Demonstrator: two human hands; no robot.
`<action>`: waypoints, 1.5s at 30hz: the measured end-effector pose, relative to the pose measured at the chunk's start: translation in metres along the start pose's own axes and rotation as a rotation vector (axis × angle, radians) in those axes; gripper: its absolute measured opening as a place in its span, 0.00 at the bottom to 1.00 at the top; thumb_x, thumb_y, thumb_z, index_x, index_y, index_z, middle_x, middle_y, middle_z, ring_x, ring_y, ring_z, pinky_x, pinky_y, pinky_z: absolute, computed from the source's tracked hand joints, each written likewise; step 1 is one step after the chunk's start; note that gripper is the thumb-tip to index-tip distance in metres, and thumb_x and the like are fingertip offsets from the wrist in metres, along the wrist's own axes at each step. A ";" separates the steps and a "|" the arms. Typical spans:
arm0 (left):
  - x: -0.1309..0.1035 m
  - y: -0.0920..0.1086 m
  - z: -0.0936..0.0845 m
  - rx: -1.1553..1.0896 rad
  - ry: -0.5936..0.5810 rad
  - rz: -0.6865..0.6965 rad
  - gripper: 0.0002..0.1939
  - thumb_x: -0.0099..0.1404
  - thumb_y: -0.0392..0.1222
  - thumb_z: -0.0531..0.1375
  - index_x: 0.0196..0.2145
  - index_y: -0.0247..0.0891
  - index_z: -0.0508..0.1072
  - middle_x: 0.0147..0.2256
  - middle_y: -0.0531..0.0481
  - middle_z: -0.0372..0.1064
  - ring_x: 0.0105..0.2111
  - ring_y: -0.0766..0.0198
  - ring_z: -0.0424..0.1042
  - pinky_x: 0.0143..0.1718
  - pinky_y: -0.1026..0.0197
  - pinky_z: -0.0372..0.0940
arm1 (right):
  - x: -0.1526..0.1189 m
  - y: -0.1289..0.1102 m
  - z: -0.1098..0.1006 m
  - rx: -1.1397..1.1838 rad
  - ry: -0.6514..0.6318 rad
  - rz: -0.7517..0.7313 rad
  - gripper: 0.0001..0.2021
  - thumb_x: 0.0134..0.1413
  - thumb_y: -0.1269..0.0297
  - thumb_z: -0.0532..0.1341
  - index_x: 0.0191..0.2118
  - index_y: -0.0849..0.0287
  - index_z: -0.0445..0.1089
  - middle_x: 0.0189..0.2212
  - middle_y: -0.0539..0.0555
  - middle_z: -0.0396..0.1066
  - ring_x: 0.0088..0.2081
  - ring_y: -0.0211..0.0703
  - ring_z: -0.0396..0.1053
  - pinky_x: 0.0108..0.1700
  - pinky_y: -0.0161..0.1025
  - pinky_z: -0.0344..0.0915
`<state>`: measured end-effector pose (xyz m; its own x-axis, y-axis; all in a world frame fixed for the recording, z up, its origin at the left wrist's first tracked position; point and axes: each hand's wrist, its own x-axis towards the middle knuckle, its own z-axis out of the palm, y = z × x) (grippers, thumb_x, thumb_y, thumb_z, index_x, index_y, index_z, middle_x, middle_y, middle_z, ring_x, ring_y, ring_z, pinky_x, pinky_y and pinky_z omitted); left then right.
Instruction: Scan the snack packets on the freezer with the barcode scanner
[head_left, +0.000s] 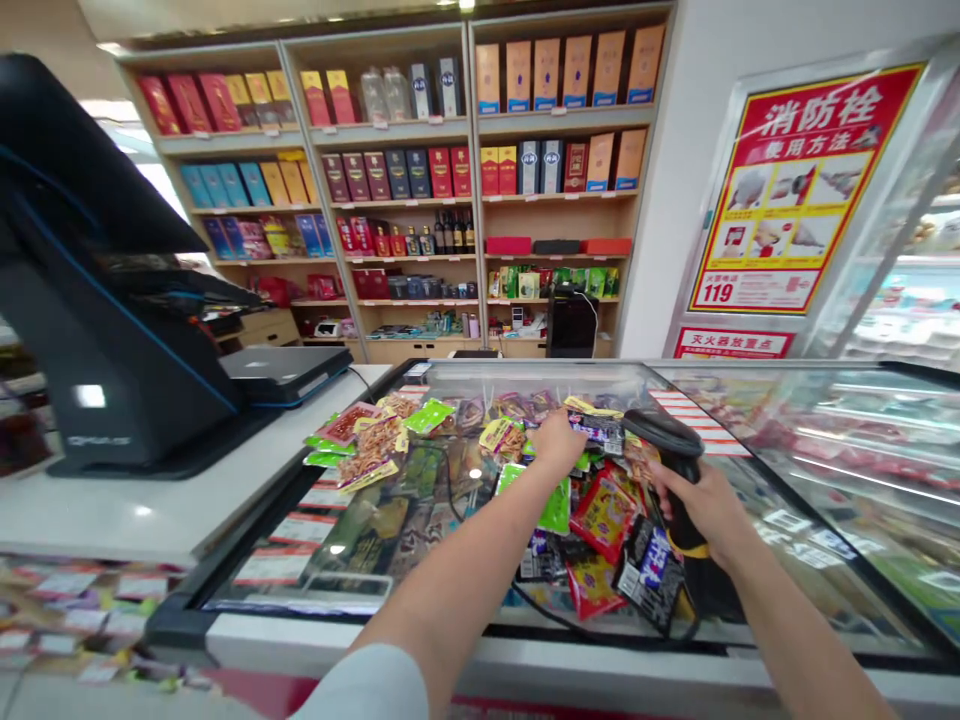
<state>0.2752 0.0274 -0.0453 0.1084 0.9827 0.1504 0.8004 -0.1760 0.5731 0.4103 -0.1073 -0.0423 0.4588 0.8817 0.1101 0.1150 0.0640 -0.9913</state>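
Observation:
My right hand [705, 507] is wrapped round the handle of a black barcode scanner [664, 432], whose head points left over the pile. My left hand [557, 442] reaches to the far side of the pile, fingers curled at a black snack packet [600, 430]; its fingertips are partly hidden. Between and below my hands lie red snack packets [604, 512], a bright green packet [555, 508] and a black packet with white lettering [651, 572], overlapping one another. Farther left, clear packets of brown snacks [373, 447] form a second group on the glass.
The packets rest on a glass-topped freezer [352, 545]. A scanner cable [555, 618] loops across the glass. To the left, a black checkout terminal [112, 300] and a flat scale [289, 365] stand on a white counter [150, 515]. Shelves of boxed bottles [397, 165] line the back wall.

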 end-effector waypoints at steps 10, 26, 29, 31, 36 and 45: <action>-0.002 -0.025 -0.016 -0.010 0.180 0.027 0.26 0.58 0.53 0.62 0.53 0.42 0.66 0.57 0.39 0.60 0.57 0.50 0.62 0.53 0.50 0.58 | 0.001 0.008 0.009 0.026 -0.041 0.025 0.18 0.34 0.53 0.70 0.25 0.57 0.64 0.12 0.45 0.64 0.14 0.37 0.61 0.17 0.35 0.61; 0.029 -0.191 -0.127 0.215 0.219 -0.331 0.28 0.57 0.54 0.61 0.52 0.39 0.69 0.53 0.35 0.68 0.55 0.43 0.65 0.52 0.44 0.58 | -0.019 -0.013 0.133 0.090 -0.351 -0.060 0.19 0.39 0.48 0.68 0.25 0.57 0.63 0.13 0.44 0.62 0.15 0.35 0.60 0.18 0.35 0.60; 0.041 -0.205 -0.129 0.289 0.218 -0.338 0.28 0.59 0.56 0.58 0.52 0.37 0.69 0.53 0.33 0.68 0.55 0.42 0.65 0.53 0.42 0.58 | -0.025 -0.016 0.157 0.064 -0.433 -0.050 0.19 0.40 0.48 0.67 0.27 0.57 0.63 0.13 0.44 0.63 0.14 0.35 0.59 0.18 0.34 0.60; 0.050 -0.213 -0.129 0.347 0.193 -0.331 0.29 0.58 0.55 0.59 0.52 0.36 0.69 0.53 0.32 0.68 0.55 0.42 0.64 0.53 0.42 0.58 | -0.028 -0.016 0.169 0.038 -0.494 -0.036 0.18 0.40 0.49 0.67 0.27 0.57 0.62 0.13 0.44 0.63 0.14 0.34 0.59 0.18 0.34 0.60; 0.071 -0.227 -0.126 0.473 0.110 -0.252 0.32 0.50 0.53 0.66 0.51 0.37 0.69 0.53 0.32 0.68 0.55 0.44 0.65 0.56 0.41 0.54 | -0.034 -0.016 0.188 0.016 -0.497 0.020 0.19 0.36 0.49 0.66 0.27 0.56 0.60 0.13 0.42 0.62 0.14 0.34 0.60 0.17 0.34 0.59; 0.081 -0.225 -0.129 0.425 -0.021 -0.246 0.36 0.42 0.46 0.71 0.50 0.40 0.69 0.53 0.32 0.68 0.54 0.42 0.66 0.55 0.42 0.55 | -0.042 -0.012 0.193 -0.016 -0.501 0.028 0.19 0.37 0.50 0.67 0.26 0.56 0.59 0.13 0.42 0.63 0.14 0.33 0.60 0.17 0.34 0.59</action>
<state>0.0278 0.1395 -0.0583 -0.1061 0.9938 0.0332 0.9731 0.0969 0.2092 0.2195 -0.0552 -0.0491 -0.0169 0.9994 0.0316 0.1236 0.0334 -0.9918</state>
